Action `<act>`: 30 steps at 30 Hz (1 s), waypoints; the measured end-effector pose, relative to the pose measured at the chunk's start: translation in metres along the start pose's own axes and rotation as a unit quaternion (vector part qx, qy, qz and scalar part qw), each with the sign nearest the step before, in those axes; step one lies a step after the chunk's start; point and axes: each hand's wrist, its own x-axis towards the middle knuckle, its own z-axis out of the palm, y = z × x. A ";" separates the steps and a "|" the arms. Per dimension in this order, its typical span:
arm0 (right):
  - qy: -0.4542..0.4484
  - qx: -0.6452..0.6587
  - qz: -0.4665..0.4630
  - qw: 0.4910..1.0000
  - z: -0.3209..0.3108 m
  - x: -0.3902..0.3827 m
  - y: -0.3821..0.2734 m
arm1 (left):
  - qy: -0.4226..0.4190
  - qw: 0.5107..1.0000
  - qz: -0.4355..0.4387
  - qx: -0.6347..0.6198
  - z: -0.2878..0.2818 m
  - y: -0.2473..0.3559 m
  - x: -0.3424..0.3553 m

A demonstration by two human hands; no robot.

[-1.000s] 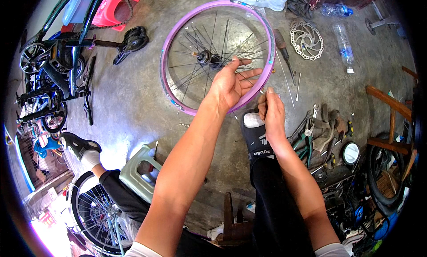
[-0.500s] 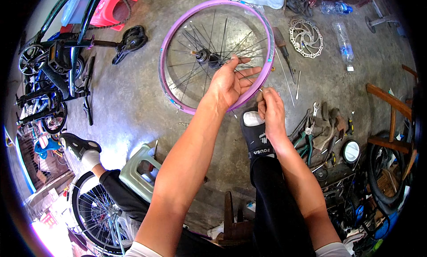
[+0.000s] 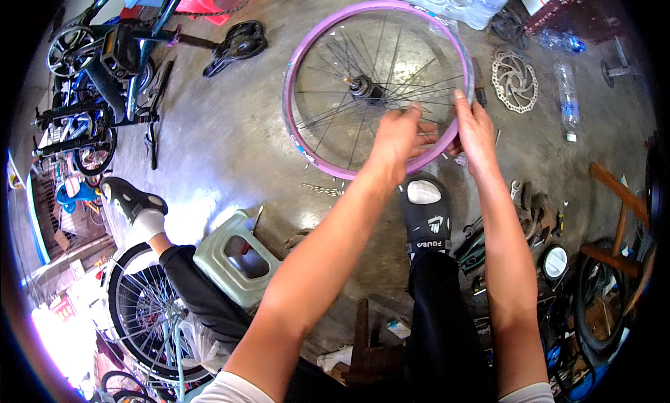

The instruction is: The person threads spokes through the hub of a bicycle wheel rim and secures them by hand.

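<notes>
A purple bicycle wheel rim (image 3: 292,117) lies ahead of me, with black spokes fanning from a dark hub (image 3: 364,89) in its middle. Several spokes reach toward the rim; others stand loose at angles. My left hand (image 3: 399,139) is inside the rim's near right part, its fingers curled around a spoke; the exact grip is partly hidden. Against the rim's right side, my right hand (image 3: 477,134) grips it, thumb side up along the purple edge and other fingers underneath. Small nipple-like ends stick out along the near edge.
Beside the rim lie a brake disc (image 3: 515,80) and a clear bottle (image 3: 568,99). Pliers and wrenches (image 3: 520,200) are by my right forearm. A bicycle (image 3: 115,68) lies at left, near a pale green stool (image 3: 237,263). My shoe (image 3: 427,211) is just below the rim.
My right hand has gone from a pinch below the rim to gripping its right side. My left hand's fingers have curled in from an open palm. The whole view has shifted.
</notes>
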 end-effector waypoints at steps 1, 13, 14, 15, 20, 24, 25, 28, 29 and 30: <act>0.006 0.007 -0.001 1.000 0.003 0.001 0.002 | 0.040 0.996 0.058 0.053 -0.004 -0.006 -0.005; 0.048 0.040 0.008 0.998 0.016 -0.013 0.013 | 0.337 0.824 0.313 0.330 -0.081 0.004 -0.018; 0.054 0.040 0.009 0.998 0.016 -0.010 0.016 | 0.344 0.815 0.323 0.337 -0.084 0.010 -0.011; 0.051 0.051 0.003 0.997 0.016 -0.011 0.016 | 0.347 0.807 0.332 0.344 -0.084 0.016 -0.006; 0.019 0.061 0.007 0.998 0.018 -0.025 0.009 | 0.338 0.765 0.377 0.397 -0.094 0.041 0.015; -0.008 0.085 0.022 0.996 0.019 -0.043 -0.003 | 0.311 0.737 0.360 0.481 -0.096 0.065 0.028; -0.015 0.099 0.026 0.995 0.020 -0.048 -0.001 | 0.304 0.746 0.344 0.482 -0.094 0.070 0.028; -0.032 0.133 0.032 0.990 0.021 -0.063 0.005 | 0.286 0.701 0.400 0.516 -0.097 0.069 0.031; -0.036 0.140 0.029 0.989 0.021 -0.067 0.006 | 0.276 0.701 0.406 0.517 -0.098 0.069 0.031; -0.041 0.148 0.026 0.988 0.022 -0.070 0.008 | 0.268 0.701 0.410 0.518 -0.099 0.069 0.031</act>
